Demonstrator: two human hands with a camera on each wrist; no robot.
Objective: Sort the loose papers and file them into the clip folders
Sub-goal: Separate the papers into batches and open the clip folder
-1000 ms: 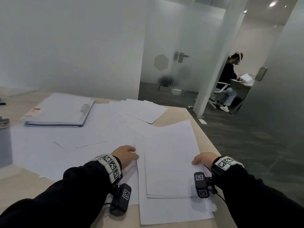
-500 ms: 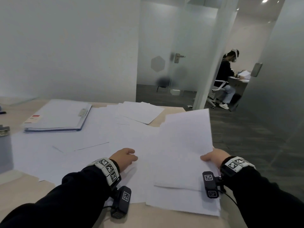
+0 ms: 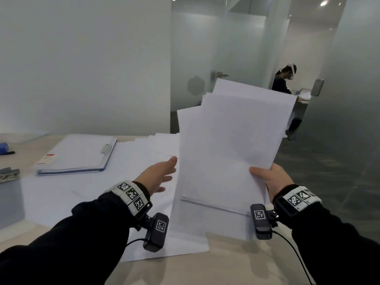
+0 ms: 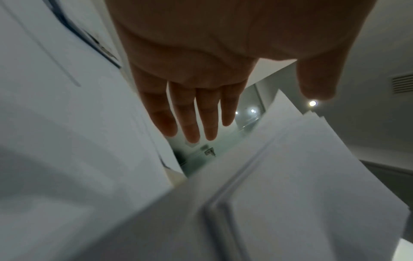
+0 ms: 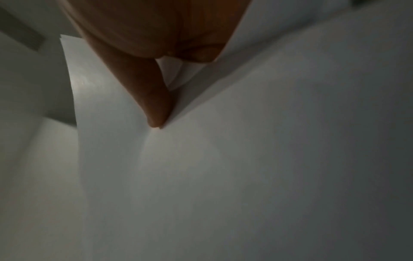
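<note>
Key relation: the lifted sheaf of papers (image 3: 232,145) stands just to the right of the left hand (image 3: 159,175), its left long edge facing that palm, nearly touching; whether they already touch I cannot tell.
Long axis: the sheaf runs from near the person's chest up and away, tilted steeply, top edges fanned and uneven.
Right hand: the right hand (image 3: 269,176) grips the sheaf at its lower right edge, thumb on the front face; the right wrist view shows a finger (image 5: 156,106) pressed into the sheets.
Left hand: released, holding nothing, fingers (image 4: 192,116) straight and spread, palm turned toward the sheaf.
Nearer hand: the left, likely the one to catch the free edge and square the sheets.
Loose papers: many more sheets (image 3: 61,194) lie overlapping on the counter (image 3: 226,264), below and left of the sheaf.
Clip folder: a closed clip folder (image 3: 80,155) with a metal clip (image 3: 107,148) lies far left, well apart from the sheaf, across the spread sheets.
Other things: a grey box (image 3: 9,194) at the left edge; a seated person (image 3: 284,83) beyond the glass partition.
In the way: nothing stands between palm and sheaf; the path to the folder passes over loose sheets.
Risk: a one-sided grip may let the fanned sheets slip.
</note>
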